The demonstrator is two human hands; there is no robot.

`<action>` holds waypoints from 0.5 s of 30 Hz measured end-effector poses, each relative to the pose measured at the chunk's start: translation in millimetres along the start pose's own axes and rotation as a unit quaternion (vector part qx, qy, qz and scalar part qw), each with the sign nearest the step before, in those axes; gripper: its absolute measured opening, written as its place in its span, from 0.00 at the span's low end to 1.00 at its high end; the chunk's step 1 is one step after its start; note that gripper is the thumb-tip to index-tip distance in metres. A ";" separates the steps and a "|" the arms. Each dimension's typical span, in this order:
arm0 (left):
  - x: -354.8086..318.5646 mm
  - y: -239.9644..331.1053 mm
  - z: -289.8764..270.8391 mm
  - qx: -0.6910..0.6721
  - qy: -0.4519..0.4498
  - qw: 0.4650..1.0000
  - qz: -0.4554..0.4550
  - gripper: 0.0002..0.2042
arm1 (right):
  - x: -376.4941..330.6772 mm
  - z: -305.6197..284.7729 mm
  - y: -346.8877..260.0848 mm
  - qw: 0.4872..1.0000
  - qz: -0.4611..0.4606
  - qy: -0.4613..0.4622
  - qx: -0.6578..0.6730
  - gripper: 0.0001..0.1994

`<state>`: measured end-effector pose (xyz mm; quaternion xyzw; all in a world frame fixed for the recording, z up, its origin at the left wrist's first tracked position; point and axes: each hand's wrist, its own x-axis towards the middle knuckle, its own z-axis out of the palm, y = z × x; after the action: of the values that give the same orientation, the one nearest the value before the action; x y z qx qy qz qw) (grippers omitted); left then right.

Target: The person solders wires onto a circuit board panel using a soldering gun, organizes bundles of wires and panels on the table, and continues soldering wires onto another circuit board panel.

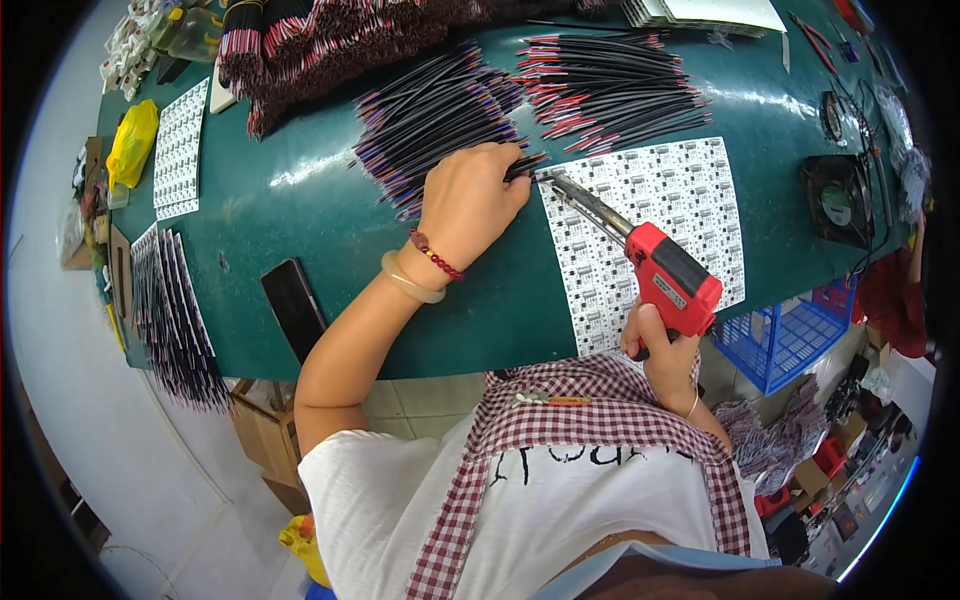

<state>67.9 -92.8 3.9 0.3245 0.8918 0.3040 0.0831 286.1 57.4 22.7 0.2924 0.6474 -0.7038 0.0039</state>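
My right hand point(665, 355) is wrapped round the grip of a red and black soldering gun point(678, 275). Its metal tip points up and left, close to the fingers of my left hand point(472, 192). That hand pinches a short black cable point(532, 163) whose end lies at the upper left corner of a white sheet of small circuit boards point(665, 220). Whether the tip touches the cable end cannot be made out. Just beyond my left hand lies a pile of black cables point(430, 120) with purplish ends, and a second pile with red ends point(615, 90) sits to its right.
Bundled cables point(330, 45) are heaped at the back of the green table point(450, 320). On the left are a phone point(293, 305), another board sheet point(180, 150), boards with cables attached point(175, 310) and a yellow bag point(132, 143). A black fan point(838, 200) stands right, above a blue crate point(785, 335).
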 end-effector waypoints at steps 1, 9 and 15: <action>-0.1 0.2 0.9 -0.001 0.010 1.000 0.005 0.07 | -0.1 -0.4 0.6 1.000 -0.001 -0.008 -0.003 0.14; -2.6 2.3 2.2 0.008 0.012 1.000 -0.005 0.07 | -5.2 -1.1 1.3 0.998 -0.025 0.012 0.053 0.17; -2.1 2.6 3.3 0.017 0.019 1.000 -0.008 0.07 | -4.4 -1.6 3.6 0.999 -0.013 0.003 0.047 0.18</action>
<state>72.0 -91.0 2.8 0.3128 0.9009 0.2943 0.0631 291.8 56.7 21.2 0.2858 0.6176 -0.7324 -0.0206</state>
